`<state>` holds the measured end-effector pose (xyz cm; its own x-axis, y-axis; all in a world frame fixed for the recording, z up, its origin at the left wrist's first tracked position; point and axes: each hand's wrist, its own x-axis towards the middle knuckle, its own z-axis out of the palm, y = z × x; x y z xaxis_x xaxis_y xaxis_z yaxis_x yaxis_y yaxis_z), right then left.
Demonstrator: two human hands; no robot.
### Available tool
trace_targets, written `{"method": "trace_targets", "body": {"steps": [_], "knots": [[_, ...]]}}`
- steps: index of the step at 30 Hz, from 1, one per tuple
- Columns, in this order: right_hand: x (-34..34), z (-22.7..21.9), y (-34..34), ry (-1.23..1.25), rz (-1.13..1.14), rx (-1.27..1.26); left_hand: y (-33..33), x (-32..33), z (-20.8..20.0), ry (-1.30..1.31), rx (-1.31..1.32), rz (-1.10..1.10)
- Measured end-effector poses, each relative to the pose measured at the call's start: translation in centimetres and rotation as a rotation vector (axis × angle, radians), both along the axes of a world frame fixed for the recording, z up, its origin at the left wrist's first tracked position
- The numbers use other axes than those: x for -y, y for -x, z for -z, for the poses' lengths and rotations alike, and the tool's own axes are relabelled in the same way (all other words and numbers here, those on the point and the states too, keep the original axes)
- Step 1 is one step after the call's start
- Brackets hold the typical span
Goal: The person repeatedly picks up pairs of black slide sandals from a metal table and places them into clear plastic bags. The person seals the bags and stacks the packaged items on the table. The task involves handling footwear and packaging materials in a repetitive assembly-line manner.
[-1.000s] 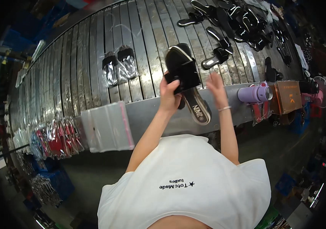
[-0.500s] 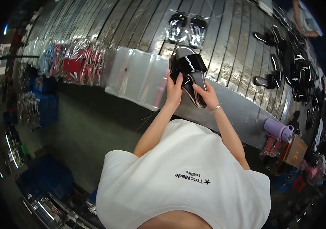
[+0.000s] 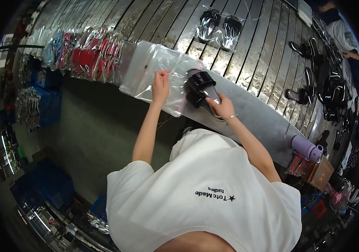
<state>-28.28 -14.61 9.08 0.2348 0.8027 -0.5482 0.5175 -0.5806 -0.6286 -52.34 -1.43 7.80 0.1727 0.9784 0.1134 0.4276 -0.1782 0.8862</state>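
Observation:
My right hand [image 3: 222, 107] grips a pair of black slide sandals [image 3: 207, 86] by one end, their shiny straps facing away from me. Their far end is over the right edge of a pile of clear plastic bags [image 3: 143, 69] on the metal ledge. With its fingers pinched together, my left hand [image 3: 160, 86] holds the film of a clear plastic bag [image 3: 175, 90] on that pile. Whether the sandals' tips are inside the bag's mouth, I cannot tell. Farther off, a bagged pair of black sandals [image 3: 220, 29] lies on the slatted table.
Red and pink packaged goods [image 3: 97, 56] line the ledge at the left. Loose black sandals [image 3: 307, 84] lie at the right, with another person [image 3: 345, 35] beyond. A purple tumbler [image 3: 306, 148] stands near a cardboard box [image 3: 320, 172]. Blue crates [image 3: 49, 105] sit at the lower left.
My left hand has let go of the sandals, moved left and pinched a plastic bag. My right hand has brought the sandals lower and nearer the bag pile. The bagged pair appears shifted right with the view.

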Motion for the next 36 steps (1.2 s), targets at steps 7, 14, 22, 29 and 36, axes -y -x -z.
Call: {"method": "trace_targets", "body": {"steps": [7,14,22,29,36], "knots": [[-2.7,-2.1,3.4,-0.032,0.085,-0.268,-0.3,1.2,-7.5,0.005,-0.1,0.37],[-3.8,-8.9,-0.1,-0.391,0.358,-0.418,-9.2,7.7,-14.4,-0.609,-0.235,0.85],[-1.3,-8.2,-5.0,-0.75,0.916,-0.177,-14.1,11.5,-8.1,0.901,-0.039,1.108],[7.5,1.2,-5.6,-0.508,1.163,-0.358,-12.7,10.5,-3.7,0.466,-0.101,0.368],[9.5,1.6,-4.2,-0.433,1.516,-0.802,-15.0,11.0,-3.1,0.675,-0.143,0.622]]}}
